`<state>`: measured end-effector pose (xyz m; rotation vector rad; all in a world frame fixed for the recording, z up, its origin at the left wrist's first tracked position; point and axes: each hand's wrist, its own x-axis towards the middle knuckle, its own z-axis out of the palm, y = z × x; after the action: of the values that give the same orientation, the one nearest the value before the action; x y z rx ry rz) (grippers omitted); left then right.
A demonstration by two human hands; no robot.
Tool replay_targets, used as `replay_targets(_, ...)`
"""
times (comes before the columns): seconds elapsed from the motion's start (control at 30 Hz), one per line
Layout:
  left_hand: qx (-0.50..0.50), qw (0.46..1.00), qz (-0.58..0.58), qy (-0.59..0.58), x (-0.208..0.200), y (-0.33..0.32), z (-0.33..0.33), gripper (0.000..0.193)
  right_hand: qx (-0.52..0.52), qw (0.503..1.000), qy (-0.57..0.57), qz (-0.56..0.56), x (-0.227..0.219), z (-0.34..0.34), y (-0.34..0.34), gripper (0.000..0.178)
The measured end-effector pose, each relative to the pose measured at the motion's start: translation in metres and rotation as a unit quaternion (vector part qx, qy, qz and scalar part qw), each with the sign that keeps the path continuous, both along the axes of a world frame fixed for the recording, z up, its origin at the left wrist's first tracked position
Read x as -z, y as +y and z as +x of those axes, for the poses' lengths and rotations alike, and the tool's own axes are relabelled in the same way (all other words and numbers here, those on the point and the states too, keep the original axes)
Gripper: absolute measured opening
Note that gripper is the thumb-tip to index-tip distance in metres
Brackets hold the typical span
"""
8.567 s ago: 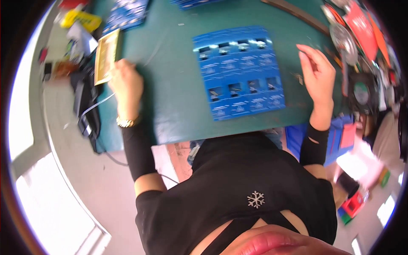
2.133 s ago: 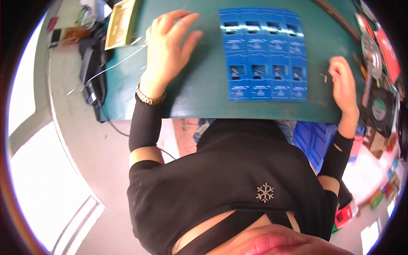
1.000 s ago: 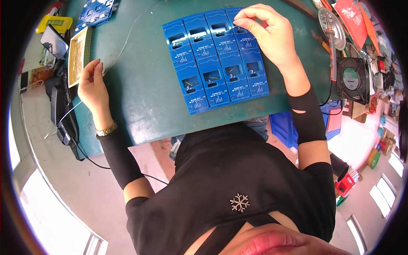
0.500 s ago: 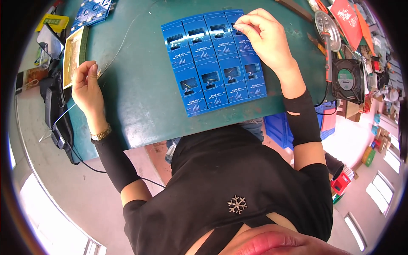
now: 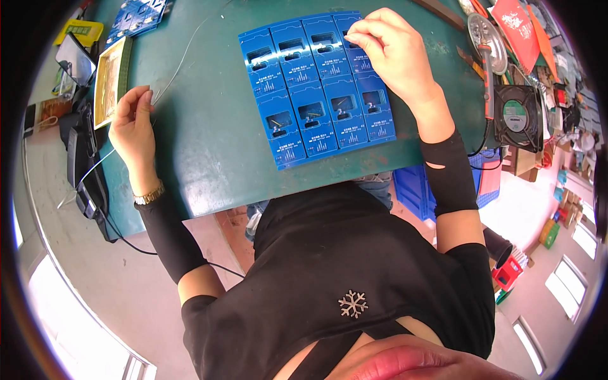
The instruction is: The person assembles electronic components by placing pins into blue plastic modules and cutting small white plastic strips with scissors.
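A panel of blue circuit boards [image 5: 329, 130] with dark cut-out windows lies on the green table, joined in two rows. Over its far right board, my right hand [image 5: 396, 60] pinches thumb and forefinger together; whatever sits between the tips is too small to make out. Off to the left, near a shallow yellow-rimmed box [image 5: 128, 69], my left hand [image 5: 134, 134] is raised with curled fingers. A thin pale wire [image 5: 183, 62] runs from the table's far side to its fingertips and shows again below the palm, so the hand appears closed on it.
More blue boards [image 5: 138, 19] lie at the far left. On the right are a metal dish [image 5: 486, 41], a soldering iron with a red handle [image 5: 487, 95] and a black fan [image 5: 518, 119]. A blue crate [image 5: 415, 193] stands below the table edge.
My left hand has shifted slightly right, its fingertips a little higher. My right hand keeps its pinch over the same far right board, with hardly any movement.
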<state>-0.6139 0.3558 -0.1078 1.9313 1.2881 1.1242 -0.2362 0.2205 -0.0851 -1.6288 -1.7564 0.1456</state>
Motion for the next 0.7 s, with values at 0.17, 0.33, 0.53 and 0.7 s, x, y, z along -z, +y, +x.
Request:
replay_targets(0.17, 0.000, 1.000, -0.002, -0.014, -0.001, -0.001, 0.003, 0.012, -0.014, 0.989, 0.147, 0.015, -0.001, -0.004, 0.003, 0.010)
replay_targets(0.33, -0.002, 1.000, -0.004, -0.001, -0.002, -0.003, 0.002, 0.012, 0.032, 0.984, 0.160, -0.077, -0.038, -0.038, 0.012, 0.010)
replay_targets(0.53, -0.003, 0.999, 0.009, 0.032, -0.006, -0.003, 0.008, 0.013, 0.052, 0.992, 0.100, -0.049, -0.026, -0.040, 0.018, 0.014)
replay_targets(0.7, 0.002, 0.999, 0.027, 0.032, -0.007, -0.006, 0.002, 0.013, 0.059, 0.990, 0.111, -0.055, -0.019, -0.042, 0.020, 0.016)
